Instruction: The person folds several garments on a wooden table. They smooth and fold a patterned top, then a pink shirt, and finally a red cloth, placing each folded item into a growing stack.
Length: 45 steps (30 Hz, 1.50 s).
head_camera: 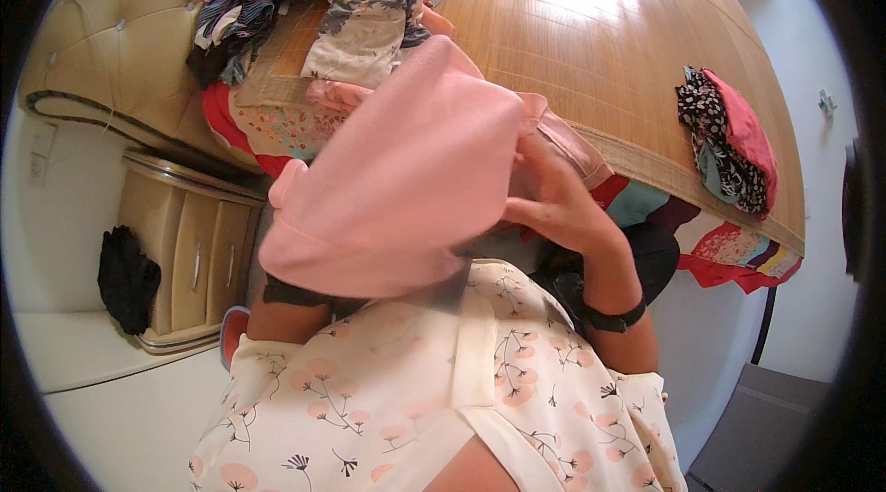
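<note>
A plain pink garment (415, 166) is held up in front of my chest, its cloth spread wide and partly blurred. My right hand (557, 198) grips its right side, the fingers reaching behind the fabric and the thumb lower down. A seamed, folded part of pink cloth (571, 146) extends past these fingers, over the bed's edge. My left hand is hidden behind the garment; only the forearm (287, 322) with a dark band shows below it, so its grip cannot be seen.
Ahead is a bed with a bamboo mat (540, 42). Folded printed clothes (360, 31) and a striped bundle (235, 18) lie on its left; a black floral and pink pile (727, 139) lies right. A cream bedside cabinet (201, 256) stands left, near black cloth (128, 281).
</note>
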{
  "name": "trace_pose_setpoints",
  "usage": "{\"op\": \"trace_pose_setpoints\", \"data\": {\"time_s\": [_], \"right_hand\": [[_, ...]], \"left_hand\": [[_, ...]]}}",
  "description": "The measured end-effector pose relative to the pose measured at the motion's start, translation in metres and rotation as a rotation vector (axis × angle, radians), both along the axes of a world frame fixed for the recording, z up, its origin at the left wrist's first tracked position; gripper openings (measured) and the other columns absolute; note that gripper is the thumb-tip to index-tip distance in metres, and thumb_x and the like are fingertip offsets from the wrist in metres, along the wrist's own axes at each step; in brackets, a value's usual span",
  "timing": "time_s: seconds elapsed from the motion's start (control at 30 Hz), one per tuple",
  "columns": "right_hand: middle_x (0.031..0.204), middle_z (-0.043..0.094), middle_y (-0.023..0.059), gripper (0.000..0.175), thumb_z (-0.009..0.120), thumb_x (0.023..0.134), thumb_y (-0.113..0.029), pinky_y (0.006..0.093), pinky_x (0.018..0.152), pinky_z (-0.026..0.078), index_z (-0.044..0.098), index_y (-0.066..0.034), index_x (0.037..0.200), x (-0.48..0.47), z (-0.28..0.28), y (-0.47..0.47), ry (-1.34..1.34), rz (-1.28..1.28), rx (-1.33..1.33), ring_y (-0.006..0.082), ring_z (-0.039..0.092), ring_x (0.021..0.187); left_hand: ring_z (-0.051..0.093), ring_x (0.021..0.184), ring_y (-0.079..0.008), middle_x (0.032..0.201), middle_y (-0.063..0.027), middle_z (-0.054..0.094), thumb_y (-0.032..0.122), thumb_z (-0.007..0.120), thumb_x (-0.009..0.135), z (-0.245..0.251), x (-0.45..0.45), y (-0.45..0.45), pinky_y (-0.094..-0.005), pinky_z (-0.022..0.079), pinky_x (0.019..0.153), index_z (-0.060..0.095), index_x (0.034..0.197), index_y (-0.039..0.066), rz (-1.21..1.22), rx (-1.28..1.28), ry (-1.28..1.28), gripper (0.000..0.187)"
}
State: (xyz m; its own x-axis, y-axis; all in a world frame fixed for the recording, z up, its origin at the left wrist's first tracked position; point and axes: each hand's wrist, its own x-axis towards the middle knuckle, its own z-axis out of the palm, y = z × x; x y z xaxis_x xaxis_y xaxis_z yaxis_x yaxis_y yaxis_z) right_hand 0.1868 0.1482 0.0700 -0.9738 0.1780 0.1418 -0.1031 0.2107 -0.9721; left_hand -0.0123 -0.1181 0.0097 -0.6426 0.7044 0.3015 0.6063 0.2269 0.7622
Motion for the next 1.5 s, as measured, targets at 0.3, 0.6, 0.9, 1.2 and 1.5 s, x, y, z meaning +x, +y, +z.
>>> {"op": "trace_pose_setpoints", "data": {"time_s": [0.3, 0.6, 0.9, 1.2, 1.5], "right_hand": [[0.099, 0.065, 0.0025, 0.023, 0.065, 0.091, -0.011, 0.0245, 0.079, 0.048, 0.062, -0.0011, 0.112, 0.017, -0.011, 0.011, -0.225, 0.041, -0.451, 0.0083, 0.058, 0.094], [0.085, 0.058, -0.0042, 0.016, 0.057, 0.098, -0.014, 0.0190, 0.066, 0.044, 0.060, -0.0026, 0.109, 0.043, -0.006, 0.030, 0.087, -0.356, -0.126, 0.0033, 0.053, 0.077], [0.085, 0.058, -0.0037, 0.026, 0.053, 0.102, -0.023, 0.0185, 0.065, 0.040, 0.062, -0.0017, 0.113, 0.058, -0.017, 0.051, 0.185, -0.484, -0.189, 0.0029, 0.049, 0.073], [0.099, 0.062, 0.0021, 0.024, 0.050, 0.102, -0.018, 0.0218, 0.079, 0.044, 0.063, 0.0005, 0.110, 0.056, 0.020, 0.054, 0.397, -0.764, 0.005, 0.0078, 0.055, 0.088], [0.092, 0.063, 0.0006, 0.020, 0.055, 0.099, -0.014, 0.0193, 0.070, 0.043, 0.064, 0.0008, 0.107, 0.045, 0.035, 0.048, 0.343, -0.803, -0.016, 0.0057, 0.054, 0.080]], "left_hand": [[0.066, 0.087, -0.0230, 0.098, -0.0076, 0.068, 0.019, 0.065, 0.086, -0.002, 0.001, -0.005, -0.0323, 0.051, 0.072, 0.064, 0.104, 0.005, 0.021, -0.003, -0.009, 0.023], [0.066, 0.088, -0.0231, 0.099, -0.0073, 0.068, 0.020, 0.065, 0.085, -0.006, -0.001, -0.012, -0.0326, 0.051, 0.073, 0.065, 0.104, 0.006, 0.030, -0.007, -0.013, 0.023], [0.066, 0.088, -0.0232, 0.099, -0.0070, 0.068, 0.021, 0.065, 0.084, -0.005, -0.008, -0.003, -0.0330, 0.051, 0.074, 0.065, 0.103, 0.007, 0.023, 0.009, 0.009, 0.024], [0.066, 0.089, -0.0233, 0.099, -0.0066, 0.068, 0.022, 0.066, 0.084, 0.001, -0.009, 0.002, -0.0333, 0.051, 0.074, 0.066, 0.103, 0.008, 0.028, 0.008, 0.012, 0.024], [0.065, 0.089, -0.0234, 0.100, -0.0063, 0.068, 0.023, 0.066, 0.083, -0.003, -0.012, 0.013, -0.0336, 0.051, 0.075, 0.066, 0.103, 0.009, 0.004, 0.039, 0.012, 0.024]]}}
